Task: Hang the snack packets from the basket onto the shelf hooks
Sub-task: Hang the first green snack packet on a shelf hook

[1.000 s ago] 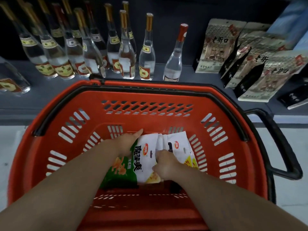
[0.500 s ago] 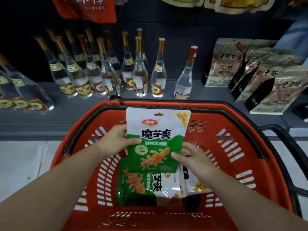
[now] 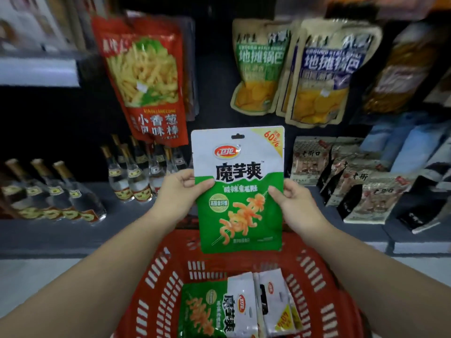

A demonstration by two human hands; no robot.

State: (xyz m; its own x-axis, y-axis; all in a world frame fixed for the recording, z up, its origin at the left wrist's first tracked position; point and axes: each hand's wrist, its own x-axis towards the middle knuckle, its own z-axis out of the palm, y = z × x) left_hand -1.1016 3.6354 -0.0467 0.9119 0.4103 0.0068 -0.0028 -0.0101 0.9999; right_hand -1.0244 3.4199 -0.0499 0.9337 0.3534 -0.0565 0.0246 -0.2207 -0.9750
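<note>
A: Dark shop shelf [image 3: 61,230] in front of me, red basket [image 3: 156,289] on the floor side, just below the shelf edge.

B: Hands?

A: My left hand [image 3: 177,193] pinches the left edge of a green and white snack packet [image 3: 238,191], thumb on the front. My right hand [image 3: 292,203] pinches the right edge the same way. Both grasping that one packet.

B: Packet position?

A: Upright, face toward me, held above the basket's far rim. Hang hole at its top is free, not on any hook. No hook visible, too blurry to tell.

B: What's left in the basket?

A: More packets [image 3: 227,311] of the same kind lying flat on the bottom, overlapping. I count at least two; the exact number I cannot tell.

B: Around the held packet?

A: Up and left of it, a red snack bag [image 3: 146,76] hangs. Up and right of it, two tan chip bags [image 3: 292,69] hang side by side, one with a green label, one with a blue label. Left of it, clear bottles [image 3: 131,176] with gold caps stand on the shelf; more of them further left. Right of it, grey pouches [image 3: 361,191] lean in a row on the shelf.

B: Focus?

A: Upper edges smeared, labels there hard to read.
</note>
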